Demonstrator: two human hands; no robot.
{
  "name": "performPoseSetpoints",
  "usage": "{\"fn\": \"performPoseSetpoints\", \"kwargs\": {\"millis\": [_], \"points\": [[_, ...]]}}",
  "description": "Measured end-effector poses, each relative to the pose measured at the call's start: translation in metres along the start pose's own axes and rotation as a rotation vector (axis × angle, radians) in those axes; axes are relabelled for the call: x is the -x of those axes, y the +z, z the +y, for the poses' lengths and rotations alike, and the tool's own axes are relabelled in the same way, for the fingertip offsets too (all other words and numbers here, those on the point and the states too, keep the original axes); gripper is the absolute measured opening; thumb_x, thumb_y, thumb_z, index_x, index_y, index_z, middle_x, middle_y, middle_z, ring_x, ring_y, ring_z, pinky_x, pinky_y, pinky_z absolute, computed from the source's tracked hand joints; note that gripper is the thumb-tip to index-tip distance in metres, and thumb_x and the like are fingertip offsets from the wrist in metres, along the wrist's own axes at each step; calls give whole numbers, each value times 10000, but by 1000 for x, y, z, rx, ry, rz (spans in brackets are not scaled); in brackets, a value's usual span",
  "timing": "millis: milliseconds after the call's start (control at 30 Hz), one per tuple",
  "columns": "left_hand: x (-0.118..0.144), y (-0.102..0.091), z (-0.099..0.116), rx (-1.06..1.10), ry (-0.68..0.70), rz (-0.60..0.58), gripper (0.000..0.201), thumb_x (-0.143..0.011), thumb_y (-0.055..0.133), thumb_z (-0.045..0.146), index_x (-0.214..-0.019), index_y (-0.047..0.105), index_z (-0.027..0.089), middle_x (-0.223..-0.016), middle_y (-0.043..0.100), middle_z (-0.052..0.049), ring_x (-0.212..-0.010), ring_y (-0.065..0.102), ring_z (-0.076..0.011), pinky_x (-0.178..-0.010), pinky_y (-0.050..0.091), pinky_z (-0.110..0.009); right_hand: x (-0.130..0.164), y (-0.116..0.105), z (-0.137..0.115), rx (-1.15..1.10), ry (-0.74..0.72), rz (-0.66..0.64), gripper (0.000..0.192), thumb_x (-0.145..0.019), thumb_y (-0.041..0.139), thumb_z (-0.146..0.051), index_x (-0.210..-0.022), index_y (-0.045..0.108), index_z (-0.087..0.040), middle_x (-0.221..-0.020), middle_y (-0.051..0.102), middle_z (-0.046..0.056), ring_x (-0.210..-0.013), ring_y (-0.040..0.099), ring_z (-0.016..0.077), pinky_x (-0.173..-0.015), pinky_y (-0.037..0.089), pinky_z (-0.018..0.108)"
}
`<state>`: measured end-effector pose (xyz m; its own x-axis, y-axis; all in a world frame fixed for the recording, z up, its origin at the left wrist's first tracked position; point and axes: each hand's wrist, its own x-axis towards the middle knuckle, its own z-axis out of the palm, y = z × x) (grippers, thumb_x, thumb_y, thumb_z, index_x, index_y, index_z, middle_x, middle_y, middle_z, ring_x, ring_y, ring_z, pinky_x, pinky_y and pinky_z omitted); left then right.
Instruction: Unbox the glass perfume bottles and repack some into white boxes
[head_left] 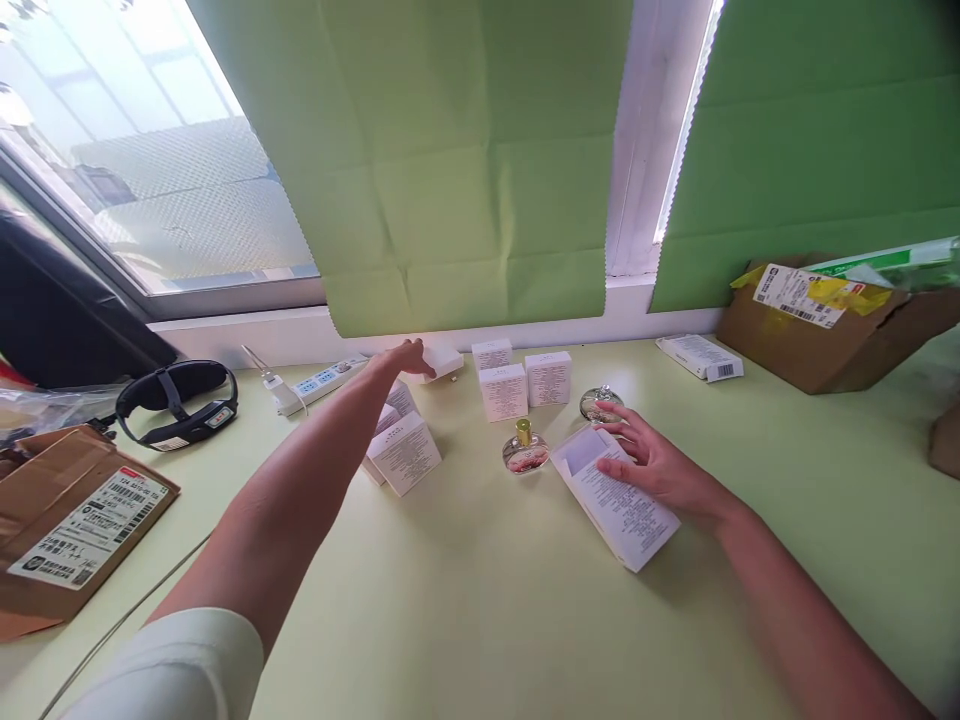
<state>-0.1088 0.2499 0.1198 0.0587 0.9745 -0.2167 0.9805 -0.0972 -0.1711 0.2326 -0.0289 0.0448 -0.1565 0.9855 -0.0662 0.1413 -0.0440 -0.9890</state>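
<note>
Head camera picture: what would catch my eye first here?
Two bare arms stretch over a pale green table. The left hand reaches a white box at the far edge; the right hand lies flat on a long white carton. Between them stands a little perfume bottle with a gold cap.

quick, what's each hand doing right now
Left hand: open, reaching to a white box by the window.
Right hand: open, flat on a long white box.
</note>
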Motion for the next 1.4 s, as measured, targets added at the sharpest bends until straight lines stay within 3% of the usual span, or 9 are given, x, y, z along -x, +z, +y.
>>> {"fn": "performPoseSetpoints", "kwargs": {"millis": [300,400,500,733,967,1100,1167,1267,1400], "points": [[62,-59,-10,25,-10,244,973,-690,639,612,-1455,288,125,-1425,434,-184,-1236,496,-323,-999,393,-371,6,0,0,180,128,-95,776,-769,687,-569,-1440,376,-334,-1322,479,105,-1205,535,259,-940,514,385],[81,-60,-14,64,61,167,946,-719,583,638,-1475,278,157,-1406,498,-125,-1218,524,-280,-943,424,-301,7,1,2,186,158,-117,780,-766,677,-587,-1445,369,-357,-1344,479,100,-1215,529,270,-902,531,372],[86,-45,-13,50,64,60,878,-694,619,603,-1418,402,155,-1350,566,-121,-1166,567,-282,-912,438,-300,5,0,5,241,169,-95,806,-748,683,-607,-1443,389,-323,-1318,510,111,-1222,520,274,-950,497,381],[85,-7,15,17,60,49,711,-714,638,574,-1271,551,140,-1262,620,-175,-1144,573,-344,-990,386,-444,1,0,11,273,120,-93,802,-755,670,-616,-1437,400,-293,-1263,528,112,-1183,530,253,-969,466,375],[141,-8,56,66,221,326,562,-878,510,401,-1354,429,113,-1454,426,-188,-1383,309,-331,-1118,214,-479,-1,0,13,296,154,-65,794,-770,642,-619,-1441,386,-280,-1159,515,90,-914,581,192,-789,511,328],[186,31,78,173,415,215,451,-870,500,533,-1181,594,221,-1179,654,-61,-1036,613,-223,-865,464,-298,-5,0,17,348,154,-63,797,-770,608,-659,-1445,364,-311,-1181,500,78,-875,575,178,-761,506,308],[196,59,89,347,505,124,550,-817,545,617,-1180,596,206,-1126,667,-77,-908,638,-232,-759,479,-309,-6,2,21,378,147,-65,787,-774,591,-670,-1439,372,-311,-1201,507,82,-868,576,180,-753,505,306],[196,91,99,533,499,159,481,-857,488,619,-1034,644,200,-984,683,-65,-799,628,-218,-661,450,-298,-7,5,24,418,97,-48,774,-772,585,-675,-1416,414,-283,-1190,527,85,-802,554,168,-723,500,319],[189,101,103,708,538,215,427,-894,465,579,-946,670,208,-846,683,-23,-690,594,-172,-631,422,-276,-13,9,12,450,-38,51,646,-800,577,-628,-1331,503,-269,-1212,525,73,-811,516,161,-779,479,336]]}}
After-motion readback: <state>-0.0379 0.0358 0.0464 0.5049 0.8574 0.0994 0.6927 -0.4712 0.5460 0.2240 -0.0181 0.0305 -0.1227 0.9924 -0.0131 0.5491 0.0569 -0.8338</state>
